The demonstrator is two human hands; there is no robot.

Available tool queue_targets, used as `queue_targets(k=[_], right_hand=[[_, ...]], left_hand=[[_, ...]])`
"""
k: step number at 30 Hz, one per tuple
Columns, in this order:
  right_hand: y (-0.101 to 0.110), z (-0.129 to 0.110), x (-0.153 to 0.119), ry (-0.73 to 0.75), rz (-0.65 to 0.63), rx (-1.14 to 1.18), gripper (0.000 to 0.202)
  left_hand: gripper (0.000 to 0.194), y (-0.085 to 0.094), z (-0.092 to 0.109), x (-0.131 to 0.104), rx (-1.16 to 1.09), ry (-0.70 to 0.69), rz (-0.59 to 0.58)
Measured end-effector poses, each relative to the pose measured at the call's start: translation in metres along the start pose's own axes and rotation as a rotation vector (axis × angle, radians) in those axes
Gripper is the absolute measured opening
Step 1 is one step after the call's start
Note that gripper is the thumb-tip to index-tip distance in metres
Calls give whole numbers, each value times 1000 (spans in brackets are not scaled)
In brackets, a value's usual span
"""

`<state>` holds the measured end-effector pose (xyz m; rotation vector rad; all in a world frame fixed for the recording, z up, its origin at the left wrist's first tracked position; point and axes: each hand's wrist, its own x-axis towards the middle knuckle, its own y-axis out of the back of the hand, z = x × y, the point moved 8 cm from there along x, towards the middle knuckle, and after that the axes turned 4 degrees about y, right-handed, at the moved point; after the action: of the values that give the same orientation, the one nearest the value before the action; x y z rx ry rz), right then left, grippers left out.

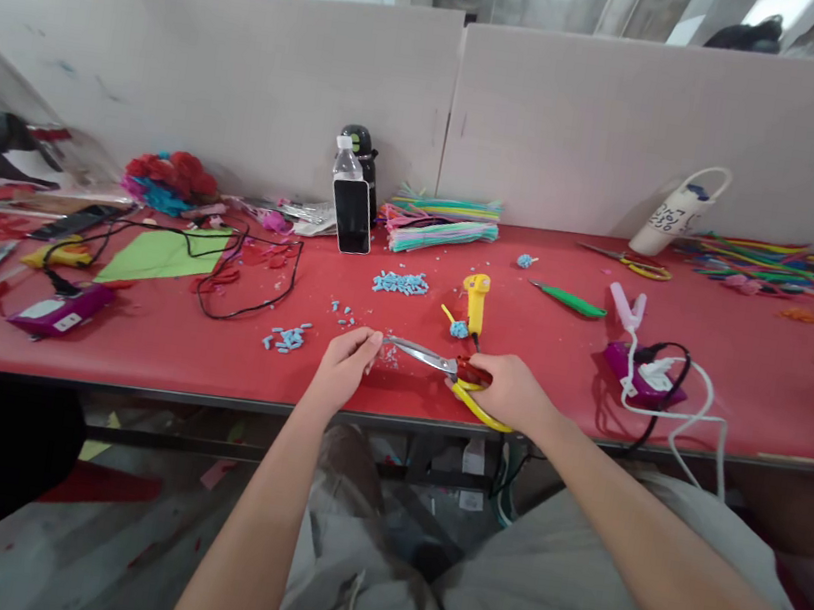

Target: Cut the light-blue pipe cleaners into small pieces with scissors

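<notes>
The right hand (512, 393) grips yellow-handled scissors (444, 366) above the red counter's (143, 349) front edge; the left hand (345, 365) pinches something tiny at the blade tips. The white bag's (672, 219) writing is unreadable.

This looks like a craft workshop: a long red desk (743, 393) walled by grey partition boards (628, 134), strewn with bundled pipe cleaners (441, 224), a yellow glue gun (476, 300), cut blue bits (400, 283) (scattered loosely) and finished paper flowers (167, 178).
</notes>
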<state>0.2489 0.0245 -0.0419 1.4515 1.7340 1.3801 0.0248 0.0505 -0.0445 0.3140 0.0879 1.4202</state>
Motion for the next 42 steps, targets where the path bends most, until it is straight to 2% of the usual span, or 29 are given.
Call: queue_targets(k=[8, 15, 30, 42], right_hand=[[-5, 5, 1, -4, -16, 22, 33], [-3, 4, 0, 0, -4, 69, 28], [-4, 3, 0, -34, -52, 52, 20], [-5, 4, 0, -23, -41, 69, 22]], left_hand=[[35, 1, 1, 0, -24, -13, 3], [33, 2, -1, 0, -40, -2, 26], [33, 0, -1, 0, -23, -25, -19], [34, 0, 2, -1, -15, -27, -2]])
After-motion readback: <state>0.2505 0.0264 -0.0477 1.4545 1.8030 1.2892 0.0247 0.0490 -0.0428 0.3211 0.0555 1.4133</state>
